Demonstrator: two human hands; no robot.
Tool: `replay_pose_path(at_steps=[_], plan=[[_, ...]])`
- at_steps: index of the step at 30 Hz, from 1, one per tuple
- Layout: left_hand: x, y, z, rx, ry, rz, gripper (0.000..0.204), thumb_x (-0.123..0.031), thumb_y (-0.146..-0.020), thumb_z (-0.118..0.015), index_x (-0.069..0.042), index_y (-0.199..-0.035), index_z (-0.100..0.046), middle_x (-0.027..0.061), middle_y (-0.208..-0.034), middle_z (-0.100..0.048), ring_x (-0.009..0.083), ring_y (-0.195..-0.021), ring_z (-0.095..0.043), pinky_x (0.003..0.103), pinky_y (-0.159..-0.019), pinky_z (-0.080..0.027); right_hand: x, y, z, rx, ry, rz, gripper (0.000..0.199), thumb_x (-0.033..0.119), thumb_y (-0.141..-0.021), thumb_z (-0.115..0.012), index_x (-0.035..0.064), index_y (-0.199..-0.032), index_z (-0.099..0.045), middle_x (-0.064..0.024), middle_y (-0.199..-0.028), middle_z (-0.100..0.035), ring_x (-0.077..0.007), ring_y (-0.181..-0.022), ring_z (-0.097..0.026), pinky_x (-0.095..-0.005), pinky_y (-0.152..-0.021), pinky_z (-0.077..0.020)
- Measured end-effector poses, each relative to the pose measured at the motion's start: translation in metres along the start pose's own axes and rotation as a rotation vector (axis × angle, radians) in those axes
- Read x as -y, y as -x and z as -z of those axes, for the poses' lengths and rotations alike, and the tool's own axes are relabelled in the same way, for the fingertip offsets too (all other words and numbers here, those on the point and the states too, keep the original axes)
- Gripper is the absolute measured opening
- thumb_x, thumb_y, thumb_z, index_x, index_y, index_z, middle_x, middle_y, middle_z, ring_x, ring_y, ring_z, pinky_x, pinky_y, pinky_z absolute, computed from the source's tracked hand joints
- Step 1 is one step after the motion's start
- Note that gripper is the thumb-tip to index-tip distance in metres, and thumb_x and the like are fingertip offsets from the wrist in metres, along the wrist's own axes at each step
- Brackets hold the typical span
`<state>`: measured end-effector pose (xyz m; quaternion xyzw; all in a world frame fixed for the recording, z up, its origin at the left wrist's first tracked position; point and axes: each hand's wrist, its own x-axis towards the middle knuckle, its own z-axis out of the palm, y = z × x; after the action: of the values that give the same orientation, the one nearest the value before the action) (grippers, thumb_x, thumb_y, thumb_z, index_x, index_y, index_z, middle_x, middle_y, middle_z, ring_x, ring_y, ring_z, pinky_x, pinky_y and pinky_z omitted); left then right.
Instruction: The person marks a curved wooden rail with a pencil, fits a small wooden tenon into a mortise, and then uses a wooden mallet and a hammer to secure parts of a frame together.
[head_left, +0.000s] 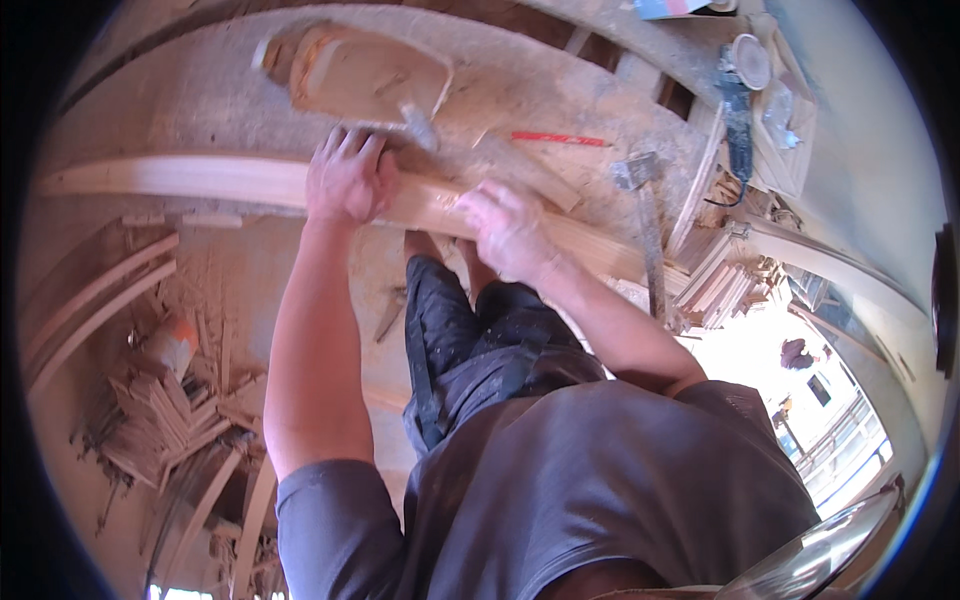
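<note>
A long pale wooden board (220, 180) lies along the near edge of the workbench. My left hand (345, 180) is wrapped over the board, its fingers bent across the far side. To its right, my right hand (505, 230) rests on the same board with fingers curled and pressed together. Whether something small is pinched in that hand cannot be made out. Small light-coloured bits (447, 200) lie on the wood between the two hands. Just beyond my left hand is a shallow tub (370, 75) with brownish material inside and a pale tool (418, 127) leaning at its rim.
On the workbench (200, 110) lie a red pencil (560, 138), a short wood offcut (530, 172) and a hammer (648, 220). An angle grinder (738, 120) with its cord is at the far right. Wood scraps (160, 420) are piled on the floor at left, more strips (725, 295) at right.
</note>
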<state>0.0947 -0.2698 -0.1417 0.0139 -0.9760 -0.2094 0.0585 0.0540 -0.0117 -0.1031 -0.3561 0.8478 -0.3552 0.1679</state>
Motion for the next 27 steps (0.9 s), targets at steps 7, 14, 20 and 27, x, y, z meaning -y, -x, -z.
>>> replay_pose_path(at_steps=[7,14,20,27], plan=[[-0.003,0.003,0.0,0.001,-0.021,0.007,0.023,-0.019,-0.085,-0.063,-0.004,-0.1,-0.072,0.0135,-0.1,-0.07,0.036,-0.096,-0.063,0.047,-0.084,-0.053,-0.043,0.028,0.049,-0.033,-0.047,-0.416,0.023,0.005,-0.083,-0.072,0.0069,-0.106,-0.068,-0.0131,-0.099,-0.063,-0.0344,-0.094,-0.066,-0.0465,-0.079,-0.054],[-0.002,0.002,0.004,-0.017,0.014,-0.018,0.022,-0.018,-0.084,-0.064,-0.004,-0.099,-0.072,0.0144,-0.099,-0.069,0.0362,-0.094,-0.063,0.048,-0.083,-0.053,-0.061,0.016,0.06,0.015,0.303,-0.305,0.031,0.008,-0.079,-0.074,0.0038,-0.107,-0.061,-0.0175,-0.106,-0.06,-0.0369,-0.106,-0.059,-0.0484,-0.089,-0.0496],[-0.002,0.0,0.002,0.016,0.003,-0.003,0.019,-0.018,-0.083,-0.065,-0.005,-0.096,-0.072,0.014,-0.097,-0.069,0.0359,-0.093,-0.063,0.047,-0.083,-0.054,-0.064,0.015,0.057,0.152,0.15,-0.382,0.032,0.003,-0.082,-0.068,0.0036,-0.112,-0.058,-0.0207,-0.106,-0.065,-0.0395,-0.103,-0.064,-0.0478,-0.09,-0.0513],[-0.001,0.003,0.003,0.005,0.002,-0.003,0.019,-0.02,-0.084,-0.064,-0.006,-0.095,-0.072,0.0124,-0.095,-0.069,0.0338,-0.093,-0.064,0.045,-0.083,-0.054,-0.049,0.033,0.089,0.248,-0.121,-0.198,0.055,0.005,-0.087,-0.065,0.0207,-0.14,-0.063,-0.0141,-0.099,-0.065,-0.0333,-0.089,-0.066,-0.0422,-0.081,-0.0548]])
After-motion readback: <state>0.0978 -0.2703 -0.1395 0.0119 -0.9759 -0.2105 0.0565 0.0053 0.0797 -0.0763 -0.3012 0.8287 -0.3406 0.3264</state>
